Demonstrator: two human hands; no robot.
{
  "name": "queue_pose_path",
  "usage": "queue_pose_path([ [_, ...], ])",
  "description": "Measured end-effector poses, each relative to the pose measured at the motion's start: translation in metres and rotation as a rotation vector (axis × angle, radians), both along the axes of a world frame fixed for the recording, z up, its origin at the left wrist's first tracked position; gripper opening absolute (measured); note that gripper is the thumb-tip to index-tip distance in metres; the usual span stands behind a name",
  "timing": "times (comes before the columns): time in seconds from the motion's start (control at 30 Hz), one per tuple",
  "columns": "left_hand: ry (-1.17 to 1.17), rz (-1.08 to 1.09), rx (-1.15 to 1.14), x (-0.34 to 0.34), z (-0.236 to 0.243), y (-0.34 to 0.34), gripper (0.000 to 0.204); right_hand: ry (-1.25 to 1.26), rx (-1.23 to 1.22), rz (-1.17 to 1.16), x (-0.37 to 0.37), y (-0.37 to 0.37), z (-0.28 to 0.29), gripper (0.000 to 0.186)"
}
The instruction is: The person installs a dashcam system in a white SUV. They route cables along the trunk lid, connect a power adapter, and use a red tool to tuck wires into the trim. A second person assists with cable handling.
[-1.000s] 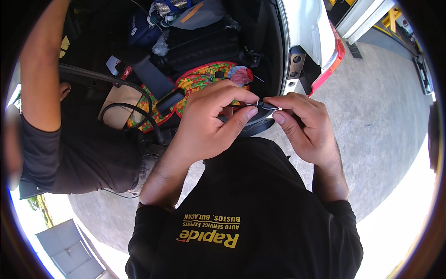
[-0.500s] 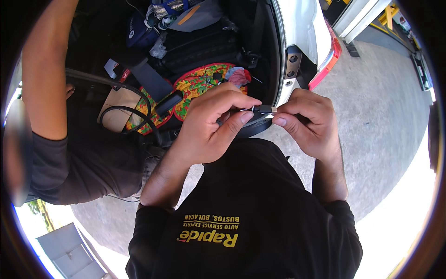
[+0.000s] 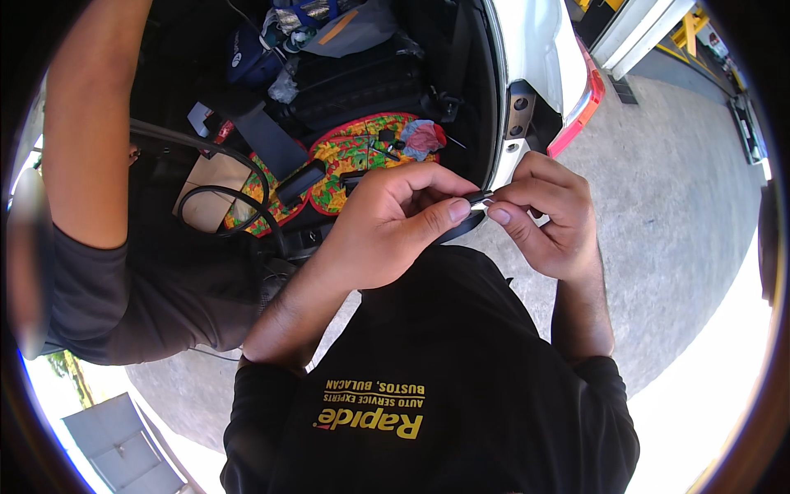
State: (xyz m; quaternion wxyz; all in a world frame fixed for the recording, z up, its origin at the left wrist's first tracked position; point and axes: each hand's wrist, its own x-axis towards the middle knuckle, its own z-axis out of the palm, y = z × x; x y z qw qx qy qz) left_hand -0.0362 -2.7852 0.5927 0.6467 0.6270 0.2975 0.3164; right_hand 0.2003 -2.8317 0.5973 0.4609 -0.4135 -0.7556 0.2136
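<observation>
Between the fingertips of both hands, in front of my chest, is a small black USB stick, mostly hidden by the fingers. My left hand pinches its left part between thumb and forefinger. At its other end, the thumb and forefinger of my right hand close on the tip, where something pale and thin shows. Beyond my hands lies the open cargo area of a white car, whose floor holds a bright red, yellow and green patterned mat.
Black hoses loop over a brown cardboard piece. A black case and bags fill the back. A co-worker's arm reaches in at left. The car's red tail light juts out at right, above concrete floor.
My left hand has shifted right, closer to my right hand, with the stick. My right fingers now cover the silver plug end that showed before. The co-worker's arm has moved slightly right.
</observation>
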Motion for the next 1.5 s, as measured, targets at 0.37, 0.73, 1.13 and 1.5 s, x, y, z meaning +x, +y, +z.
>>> queue_pose_path([
  [0.37,0.193,-0.178,0.337,-0.013,0.013,0.011,0.009,-0.018,0.032,0.034,0.002,-0.008,-0.004,0.019],
  [0.73,0.242,-0.266,0.762,-0.018,0.025,0.019,0.016,0.095,-0.085,0.053,0.001,-0.009,-0.018,0.019],
  [1.13,0.207,-0.366,0.894,-0.025,0.029,0.028,0.018,0.234,-0.28,0.214,-0.002,0.004,-0.027,0.016],
  [1.5,0.303,-0.199,0.727,-0.031,0.031,0.029,0.032,0.437,-0.578,0.107,-0.017,0.001,-0.034,0.008],
])
